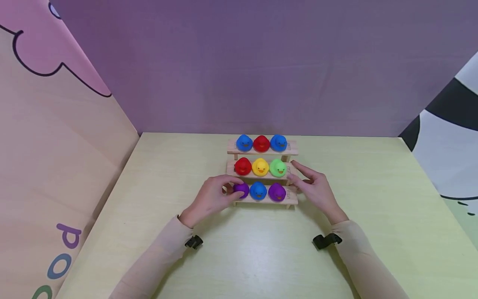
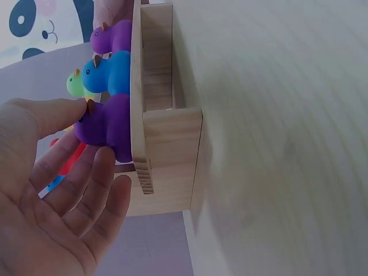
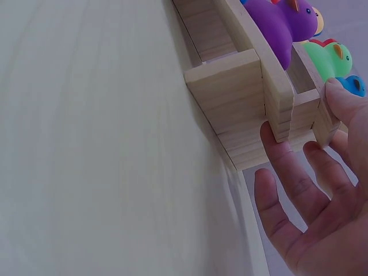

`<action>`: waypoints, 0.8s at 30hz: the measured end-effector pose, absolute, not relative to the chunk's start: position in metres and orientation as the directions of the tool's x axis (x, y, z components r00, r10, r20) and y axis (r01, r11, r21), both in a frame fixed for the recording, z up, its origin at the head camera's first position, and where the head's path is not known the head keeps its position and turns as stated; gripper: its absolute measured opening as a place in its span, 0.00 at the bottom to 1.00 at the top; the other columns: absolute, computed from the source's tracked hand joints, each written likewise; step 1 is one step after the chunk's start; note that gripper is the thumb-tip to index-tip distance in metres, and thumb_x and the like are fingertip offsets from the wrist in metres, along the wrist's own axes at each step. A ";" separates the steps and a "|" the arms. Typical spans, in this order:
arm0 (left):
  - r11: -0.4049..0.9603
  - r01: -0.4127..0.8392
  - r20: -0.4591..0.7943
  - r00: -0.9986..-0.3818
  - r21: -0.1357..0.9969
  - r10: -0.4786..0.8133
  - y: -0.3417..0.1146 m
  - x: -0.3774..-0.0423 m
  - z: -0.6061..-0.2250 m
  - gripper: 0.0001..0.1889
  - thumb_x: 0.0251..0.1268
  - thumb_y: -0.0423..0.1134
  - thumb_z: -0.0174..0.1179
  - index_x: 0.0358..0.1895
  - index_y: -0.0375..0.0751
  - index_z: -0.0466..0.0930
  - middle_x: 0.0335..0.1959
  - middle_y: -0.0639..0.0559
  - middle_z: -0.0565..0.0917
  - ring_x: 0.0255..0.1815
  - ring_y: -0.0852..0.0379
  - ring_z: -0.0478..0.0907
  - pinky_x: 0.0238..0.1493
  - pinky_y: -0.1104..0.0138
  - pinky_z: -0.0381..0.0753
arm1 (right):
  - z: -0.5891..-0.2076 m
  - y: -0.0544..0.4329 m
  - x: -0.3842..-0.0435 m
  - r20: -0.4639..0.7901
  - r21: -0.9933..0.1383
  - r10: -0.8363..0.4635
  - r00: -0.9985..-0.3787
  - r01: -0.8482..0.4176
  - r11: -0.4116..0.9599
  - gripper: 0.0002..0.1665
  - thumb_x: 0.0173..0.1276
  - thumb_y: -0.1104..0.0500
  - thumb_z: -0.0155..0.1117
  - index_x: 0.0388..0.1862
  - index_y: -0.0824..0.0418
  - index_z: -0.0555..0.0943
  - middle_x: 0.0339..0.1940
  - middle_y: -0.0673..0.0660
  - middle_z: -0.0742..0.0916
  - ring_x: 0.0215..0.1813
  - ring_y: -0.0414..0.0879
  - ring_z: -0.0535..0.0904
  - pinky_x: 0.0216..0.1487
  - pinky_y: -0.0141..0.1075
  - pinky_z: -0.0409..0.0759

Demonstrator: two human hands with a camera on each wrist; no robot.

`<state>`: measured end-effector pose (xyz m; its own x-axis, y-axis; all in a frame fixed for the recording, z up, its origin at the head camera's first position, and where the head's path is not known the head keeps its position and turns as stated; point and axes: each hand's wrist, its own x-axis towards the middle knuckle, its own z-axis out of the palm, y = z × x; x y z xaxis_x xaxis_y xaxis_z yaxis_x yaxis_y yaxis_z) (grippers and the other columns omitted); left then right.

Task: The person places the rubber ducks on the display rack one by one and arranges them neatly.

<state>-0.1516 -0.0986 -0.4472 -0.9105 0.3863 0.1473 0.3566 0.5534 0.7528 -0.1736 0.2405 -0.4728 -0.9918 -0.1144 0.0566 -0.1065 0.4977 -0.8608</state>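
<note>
A three-tier wooden stand [image 1: 293, 200] holds rows of rubber ducks. My left hand [image 1: 214, 194] pinches the purple rubber duck [image 2: 118, 129] at the left end of the lowest tier, thumb on one side and fingertips on the other. The duck's base meets the board. Beside it sit a blue duck [image 1: 258, 191] and another purple duck [image 1: 277, 192]. At the stand's right end, my right hand [image 1: 317, 191] grips the end of the middle tier between thumb and index finger. One more fingertip [image 3: 270, 133] touches the lowest board's end.
On the middle tier are red [image 1: 242, 166], yellow [image 1: 260, 167] and green ducks [image 1: 278, 167]. The top tier carries a blue [image 1: 244, 143], a red [image 1: 261, 143] and a second blue duck [image 1: 279, 143]. A purple wall [image 1: 261, 74] rises behind the pale table [image 1: 179, 166].
</note>
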 end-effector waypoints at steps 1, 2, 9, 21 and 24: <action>0.552 0.357 0.148 -0.910 0.754 0.386 -0.098 -0.152 -0.447 0.13 0.67 0.39 0.75 0.53 0.49 0.91 0.46 0.56 0.91 0.39 0.60 0.83 0.42 0.67 0.85 | -0.473 0.240 -0.174 0.057 -0.861 -0.115 -0.992 -0.107 0.497 0.38 0.79 0.39 0.65 0.82 0.48 0.71 0.82 0.57 0.74 0.58 0.57 0.89 0.49 0.24 0.83; 0.552 0.356 0.148 -0.911 0.754 0.385 -0.098 -0.152 -0.448 0.13 0.67 0.39 0.75 0.53 0.49 0.91 0.46 0.56 0.91 0.40 0.60 0.83 0.41 0.67 0.85 | -0.473 0.240 -0.174 0.057 -0.863 -0.115 -0.992 -0.107 0.495 0.38 0.79 0.39 0.65 0.82 0.48 0.71 0.82 0.57 0.74 0.55 0.54 0.90 0.48 0.24 0.83; 0.543 0.356 0.155 -0.912 0.761 0.380 -0.098 -0.150 -0.449 0.14 0.67 0.39 0.75 0.54 0.48 0.91 0.47 0.56 0.90 0.41 0.60 0.83 0.42 0.68 0.86 | -0.472 0.239 -0.174 0.061 -0.861 -0.114 -0.992 -0.110 0.497 0.38 0.79 0.39 0.65 0.82 0.48 0.71 0.82 0.57 0.74 0.45 0.30 0.87 0.46 0.25 0.84; 0.551 0.369 0.164 -0.908 0.748 0.385 -0.105 -0.150 -0.448 0.16 0.68 0.40 0.75 0.57 0.49 0.89 0.52 0.57 0.90 0.42 0.62 0.84 0.46 0.64 0.86 | -0.471 0.239 -0.173 0.067 -0.863 -0.108 -0.992 -0.112 0.493 0.37 0.80 0.40 0.64 0.82 0.48 0.71 0.83 0.57 0.74 0.58 0.56 0.89 0.48 0.24 0.84; 0.563 0.359 0.157 -0.913 0.744 0.376 -0.110 -0.150 -0.447 0.16 0.69 0.41 0.74 0.57 0.51 0.89 0.53 0.58 0.90 0.43 0.61 0.84 0.46 0.63 0.85 | -0.469 0.239 -0.173 0.066 -0.868 -0.115 -0.991 -0.114 0.483 0.36 0.80 0.41 0.64 0.82 0.48 0.71 0.83 0.57 0.73 0.55 0.52 0.90 0.48 0.25 0.84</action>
<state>-0.1497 -0.1096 -0.4470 -0.9134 0.3756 0.1568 0.3593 0.5631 0.7442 -0.1731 0.2394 -0.4694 -0.9912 -0.1150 0.0660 -0.1138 0.4829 -0.8683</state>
